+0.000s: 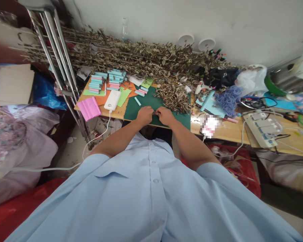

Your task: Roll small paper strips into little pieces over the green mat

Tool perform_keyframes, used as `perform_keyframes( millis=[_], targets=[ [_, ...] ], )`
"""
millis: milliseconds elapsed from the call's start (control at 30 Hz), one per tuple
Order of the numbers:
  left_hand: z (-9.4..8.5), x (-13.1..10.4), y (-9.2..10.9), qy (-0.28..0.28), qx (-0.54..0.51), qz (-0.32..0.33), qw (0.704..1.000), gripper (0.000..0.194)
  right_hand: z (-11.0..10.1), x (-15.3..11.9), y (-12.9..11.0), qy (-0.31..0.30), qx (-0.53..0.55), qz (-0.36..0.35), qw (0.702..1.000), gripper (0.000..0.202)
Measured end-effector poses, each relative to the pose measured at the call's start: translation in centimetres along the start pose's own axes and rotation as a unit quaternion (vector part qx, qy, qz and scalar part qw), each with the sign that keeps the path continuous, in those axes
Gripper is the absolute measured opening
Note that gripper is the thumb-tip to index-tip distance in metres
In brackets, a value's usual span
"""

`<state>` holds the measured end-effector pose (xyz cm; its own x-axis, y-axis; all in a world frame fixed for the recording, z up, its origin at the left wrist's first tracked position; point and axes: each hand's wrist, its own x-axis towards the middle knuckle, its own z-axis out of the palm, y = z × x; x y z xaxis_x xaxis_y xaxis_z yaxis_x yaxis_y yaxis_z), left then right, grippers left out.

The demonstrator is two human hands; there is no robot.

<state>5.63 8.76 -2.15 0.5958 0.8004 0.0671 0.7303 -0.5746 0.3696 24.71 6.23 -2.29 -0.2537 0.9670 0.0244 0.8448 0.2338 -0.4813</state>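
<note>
While your left hand (144, 116) and right hand (165, 116) pinch something small (155, 113) (too hidden to name), finished-looking rolls (118, 77) lie beyond your left, loose dried leaves (175, 96) beyond your right.

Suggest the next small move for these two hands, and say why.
Probably shift both hands slightly inward over the green mat before letting go. The fingertips of the left hand and right hand meet at something brown, too small to identify, close to the mat's near edge, where it could drop off; bare mat lies just beyond.
</note>
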Motion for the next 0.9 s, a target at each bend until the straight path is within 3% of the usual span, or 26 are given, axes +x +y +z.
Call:
perform_keyframes(
  millis=[133,333,600,700,900],
  targets=[
    [-0.1,0.1,-0.2,0.007,-0.040,0.008,0.999,0.029,-0.3,0.5,0.4,-0.019,0.026,0.000,0.999,0.016],
    [0.4,0.2,0.5,0.051,-0.091,-0.095,0.990,0.022,0.7,-0.1,-0.9,0.068,0.110,0.068,0.989,0.013],
    [0.9,0.1,0.5,0.070,-0.212,-0.088,0.971,0.023,1.7,-0.3,-1.5,0.080,0.375,0.220,0.897,0.006],
    [1.2,0.4,0.3,0.069,-0.267,-0.091,0.957,0.028,1.7,0.2,-1.4,0.075,0.401,0.224,0.885,0.010],
    [1.3,0.9,0.0,0.063,-0.347,-0.084,0.932,0.017,1.7,0.6,-1.2,0.092,0.441,0.251,0.857,0.012]
  ],
)
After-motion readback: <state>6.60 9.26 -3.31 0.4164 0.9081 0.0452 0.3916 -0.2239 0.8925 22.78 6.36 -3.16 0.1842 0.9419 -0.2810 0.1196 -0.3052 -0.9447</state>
